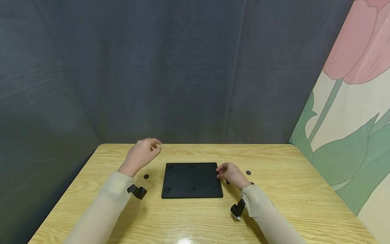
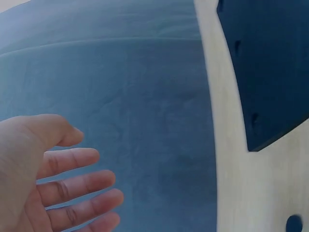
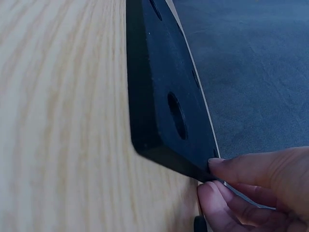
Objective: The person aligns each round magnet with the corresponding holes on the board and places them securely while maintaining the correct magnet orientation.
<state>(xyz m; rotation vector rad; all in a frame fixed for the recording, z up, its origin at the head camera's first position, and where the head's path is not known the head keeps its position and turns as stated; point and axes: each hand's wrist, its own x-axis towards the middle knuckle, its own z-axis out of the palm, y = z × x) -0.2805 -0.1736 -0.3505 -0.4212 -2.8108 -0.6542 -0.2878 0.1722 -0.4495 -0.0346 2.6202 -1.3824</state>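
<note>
A black rectangular board [image 1: 192, 179] with several round recesses lies on the wooden table. My right hand [image 1: 230, 174] is at its right edge. In the right wrist view, that hand [image 3: 260, 188] pinches the edge of the board [image 3: 169, 63], one fingertip over the top face and another against the side. My left hand [image 1: 142, 154] hovers above the table to the left of the board, apart from it. Its fingers are relaxed and hold nothing, as the left hand [image 2: 63, 179] in the left wrist view shows.
Small dark discs lie around the board: one disc [image 1: 146, 176] on the left, another disc [image 1: 248, 173] at the right, and a partly hidden disc [image 1: 228, 182] beneath the right hand. A dark curtain [image 1: 170, 74] hangs behind the table [image 1: 189, 220]. A floral panel [image 1: 344, 135] stands at right.
</note>
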